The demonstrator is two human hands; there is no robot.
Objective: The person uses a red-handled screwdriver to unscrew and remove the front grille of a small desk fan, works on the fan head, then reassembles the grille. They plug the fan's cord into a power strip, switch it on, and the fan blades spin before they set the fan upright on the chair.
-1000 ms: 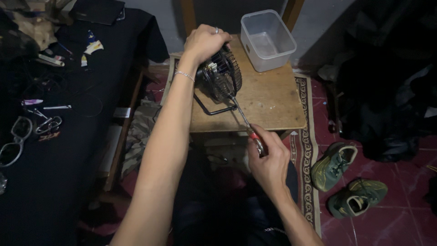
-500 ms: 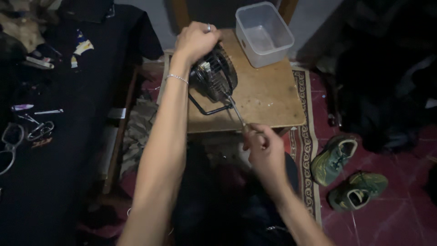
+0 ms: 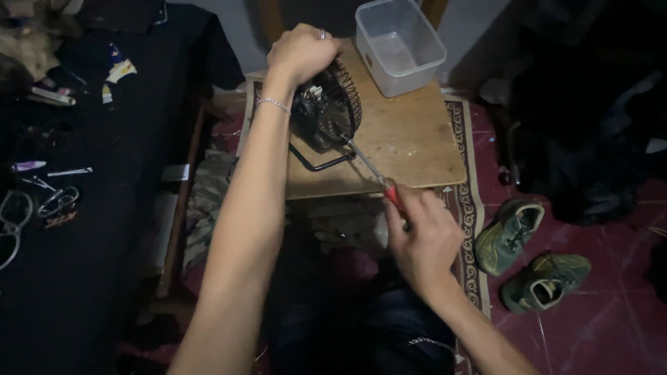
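Since the earlier frame the right hand [image 3: 424, 239] has slid back on the screwdriver [image 3: 372, 170], grip closed round its red handle, while the left hand [image 3: 302, 52] clamps the fan [image 3: 326, 111] (steadying it) on the surface [image 3: 410, 149].

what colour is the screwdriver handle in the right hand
Red, seen in the head view: the screwdriver handle pokes out above the right hand.
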